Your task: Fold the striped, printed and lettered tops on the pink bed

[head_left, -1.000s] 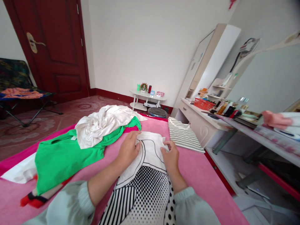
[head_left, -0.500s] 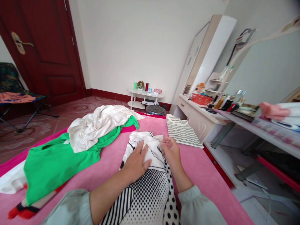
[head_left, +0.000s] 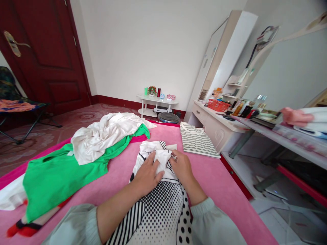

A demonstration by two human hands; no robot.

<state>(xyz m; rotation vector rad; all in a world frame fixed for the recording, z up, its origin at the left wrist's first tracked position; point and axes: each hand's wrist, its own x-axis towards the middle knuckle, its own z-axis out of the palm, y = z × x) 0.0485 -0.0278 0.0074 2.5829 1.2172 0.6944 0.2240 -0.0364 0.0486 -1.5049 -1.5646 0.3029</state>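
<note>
A white garment with black dots and stripes (head_left: pixel 163 200) lies lengthwise before me on the pink bedspread (head_left: pixel 219 197). My left hand (head_left: pixel 146 175) rests flat on its upper part, fingers spread and pressing the cloth. At the upper right edge, my right hand (head_left: pixel 181 166) pinches a bit of the white fabric between thumb and fingers. That fabric is turned over toward my left hand, making a small raised fold. Beyond it and to the right, a striped garment (head_left: pixel 198 140) lies flat and folded.
To the left are a green garment (head_left: pixel 61 180) and a crumpled white garment (head_left: pixel 102 136) partly on it. On the right stand a white dresser (head_left: pixel 216 127) with a red basket (head_left: pixel 218 104) and a table (head_left: pixel 293 146) carrying bottles. A low white stand (head_left: pixel 153 98) is by the wall.
My right hand has moved slightly left, folding the garment's right edge inward. The left hand stays flat in about the same place. The view has shifted a little.
</note>
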